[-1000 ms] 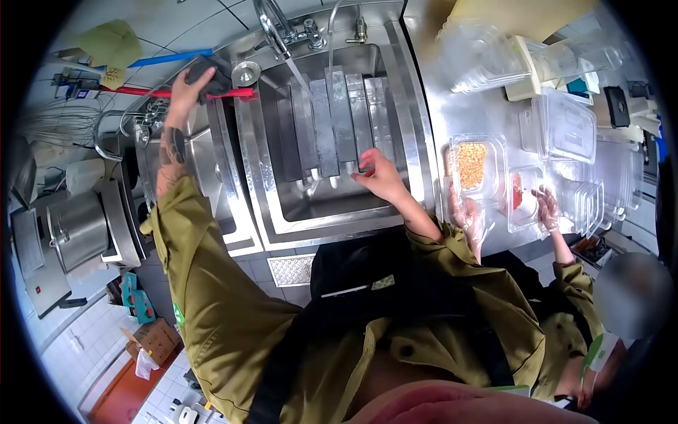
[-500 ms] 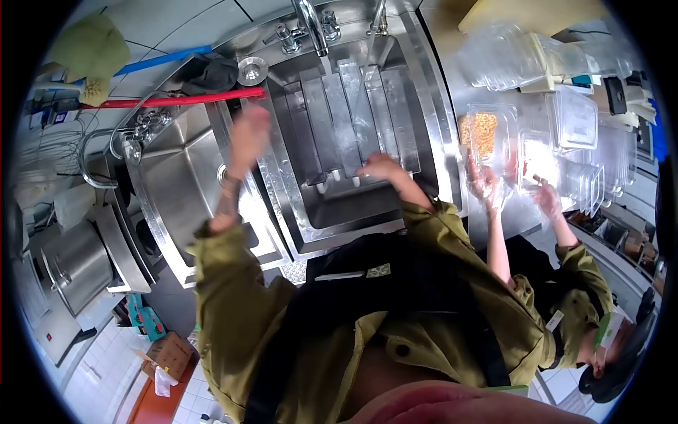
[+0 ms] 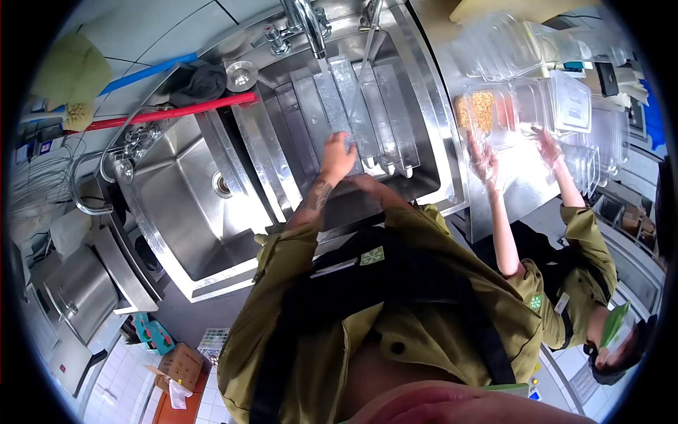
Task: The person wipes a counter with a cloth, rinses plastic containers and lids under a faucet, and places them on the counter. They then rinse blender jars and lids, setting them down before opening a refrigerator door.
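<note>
Several long, narrow metal trays (image 3: 385, 113) lie side by side in the sink basin (image 3: 429, 127), with small white knobs at their near ends. Water runs from the tap (image 3: 305, 30) onto them. My left hand (image 3: 337, 157) is over the middle trays, fingers forward and thumb apart, overlapping a tray's surface. Low at the near end of the same trays is my right hand (image 3: 367, 185). Its fingertips are mostly hidden by the left wrist, so I cannot tell whether it grips a tray.
A second basin (image 3: 185, 201) is on the left, below a red bar (image 3: 169, 112). To the right, a co-worker's gloved hands (image 3: 484, 161) are at clear containers (image 3: 512, 106), one with orange-yellow pieces (image 3: 474, 112). A metal pot (image 3: 81, 293) stands far left.
My left hand has swung right from over the divider beside the left basin to the trays. My right hand has moved slightly down and left. The co-worker's hands have moved up slightly.
</note>
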Demonstrator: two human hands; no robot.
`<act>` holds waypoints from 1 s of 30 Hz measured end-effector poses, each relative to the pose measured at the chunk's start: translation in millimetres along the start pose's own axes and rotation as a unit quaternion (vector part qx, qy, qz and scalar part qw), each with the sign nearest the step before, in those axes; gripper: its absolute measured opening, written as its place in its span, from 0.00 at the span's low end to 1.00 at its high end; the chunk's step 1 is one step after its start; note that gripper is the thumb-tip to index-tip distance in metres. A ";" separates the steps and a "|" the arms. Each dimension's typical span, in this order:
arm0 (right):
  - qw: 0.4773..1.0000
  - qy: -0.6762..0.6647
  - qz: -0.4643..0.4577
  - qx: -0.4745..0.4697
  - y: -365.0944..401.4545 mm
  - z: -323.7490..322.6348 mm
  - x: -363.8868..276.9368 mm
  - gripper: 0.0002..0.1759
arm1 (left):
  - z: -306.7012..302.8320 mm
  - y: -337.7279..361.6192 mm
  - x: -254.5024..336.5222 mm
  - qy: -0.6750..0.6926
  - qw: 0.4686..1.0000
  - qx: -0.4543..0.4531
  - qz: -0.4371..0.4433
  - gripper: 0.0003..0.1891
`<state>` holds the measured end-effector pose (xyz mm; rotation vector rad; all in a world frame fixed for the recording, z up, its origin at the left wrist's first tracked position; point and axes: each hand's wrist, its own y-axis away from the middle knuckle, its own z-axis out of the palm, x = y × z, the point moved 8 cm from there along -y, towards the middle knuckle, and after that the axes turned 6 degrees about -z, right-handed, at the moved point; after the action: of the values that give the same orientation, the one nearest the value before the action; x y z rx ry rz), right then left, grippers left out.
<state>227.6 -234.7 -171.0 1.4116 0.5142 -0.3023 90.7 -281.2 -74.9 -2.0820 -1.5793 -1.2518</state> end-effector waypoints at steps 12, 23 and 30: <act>0.962 -0.074 -0.062 0.255 -14.0 -51.3 36.2 0.53 | 103.4 97.4 -53.8 0.554 0.739 -0.223 -0.311 0.15; 0.949 0.034 -0.144 0.277 -4.5 -63.3 16.9 0.48 | 125.7 82.2 -102.1 0.291 0.913 -0.127 -0.256 0.13; 0.947 -0.047 -0.190 0.255 46.5 -57.7 -42.7 0.34 | 57.4 72.2 -53.8 0.305 0.940 -0.068 -0.138 0.15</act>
<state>204.8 -175.4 -113.7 1.7813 0.6587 -0.8583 179.0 -308.4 -128.5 -1.3434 -1.5332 -1.9138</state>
